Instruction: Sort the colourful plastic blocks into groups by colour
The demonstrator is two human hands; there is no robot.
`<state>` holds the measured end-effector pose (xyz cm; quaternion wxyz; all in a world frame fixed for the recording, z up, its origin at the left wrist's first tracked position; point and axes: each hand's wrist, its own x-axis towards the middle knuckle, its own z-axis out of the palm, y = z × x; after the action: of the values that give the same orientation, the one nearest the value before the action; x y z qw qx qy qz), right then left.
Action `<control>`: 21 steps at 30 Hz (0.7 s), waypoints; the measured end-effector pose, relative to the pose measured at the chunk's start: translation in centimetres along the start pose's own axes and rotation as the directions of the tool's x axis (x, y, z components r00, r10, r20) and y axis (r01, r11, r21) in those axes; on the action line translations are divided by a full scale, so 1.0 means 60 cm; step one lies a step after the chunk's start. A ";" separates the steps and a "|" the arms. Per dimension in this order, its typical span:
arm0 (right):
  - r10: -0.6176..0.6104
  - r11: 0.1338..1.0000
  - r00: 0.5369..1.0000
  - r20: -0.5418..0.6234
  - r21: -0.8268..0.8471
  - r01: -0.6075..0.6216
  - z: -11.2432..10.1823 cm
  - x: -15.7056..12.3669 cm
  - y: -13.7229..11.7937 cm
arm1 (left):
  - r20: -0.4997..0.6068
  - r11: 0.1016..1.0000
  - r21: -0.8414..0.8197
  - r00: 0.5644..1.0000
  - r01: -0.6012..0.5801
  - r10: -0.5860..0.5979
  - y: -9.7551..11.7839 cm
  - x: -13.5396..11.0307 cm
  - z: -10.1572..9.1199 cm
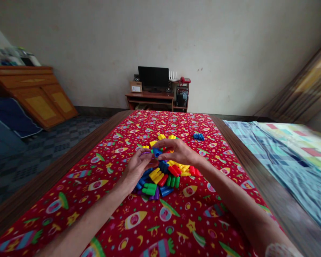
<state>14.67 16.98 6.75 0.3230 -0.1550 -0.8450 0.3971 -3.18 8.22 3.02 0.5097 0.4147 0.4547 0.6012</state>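
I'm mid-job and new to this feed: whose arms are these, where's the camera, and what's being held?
No machine here: these are a person's two bare arms, filmed by one camera worn on their head, looking forward and down. A red rocket-print cloth covers a wooden table. On it lies a pile of coloured plastic blocks, with a lone blue block farther off. The right hand pinches a blue piece above the pile; the left hand meets it, though its grip is unclear.

Ahead of you, a small wooden desk (149, 96) carrying a dark monitor (153, 76) stands against a bare pale wall (230, 53), with a wooden cabinet (40, 92) left above dark patterned floor (56, 142) and a checked bedsheet (296, 160) and sunlit curtain (305, 89) right.
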 end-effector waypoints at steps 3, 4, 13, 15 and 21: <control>0.046 0.936 0.967 -0.251 -0.326 -0.130 -0.073 -0.008 0.026 | -0.014 0.979 0.178 0.995 -0.096 0.100 -0.004 -0.001 -0.004; 0.054 0.886 0.933 -0.356 -0.414 -0.210 -0.102 -0.016 0.040 | -0.008 0.969 0.218 0.993 -0.117 0.121 -0.005 -0.001 -0.007; 0.287 0.367 0.716 -0.636 -0.617 -0.696 -0.246 -0.134 0.185 | -0.008 0.943 0.301 0.988 -0.145 0.154 -0.015 0.004 -0.029; 0.304 0.362 0.722 -0.621 -0.626 -0.691 -0.247 -0.144 0.200 | 0.004 0.931 0.325 0.985 -0.166 0.174 -0.019 0.006 -0.032; 0.266 0.399 0.762 -0.590 -0.652 -0.644 -0.246 -0.145 0.220 | 0.044 0.913 0.371 0.985 -0.171 0.167 -0.029 0.010 -0.035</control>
<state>31.07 29.32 -0.05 0.2475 -0.5945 -0.7649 -0.0160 -4.88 8.65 0.86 0.3701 0.5451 0.5205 0.5431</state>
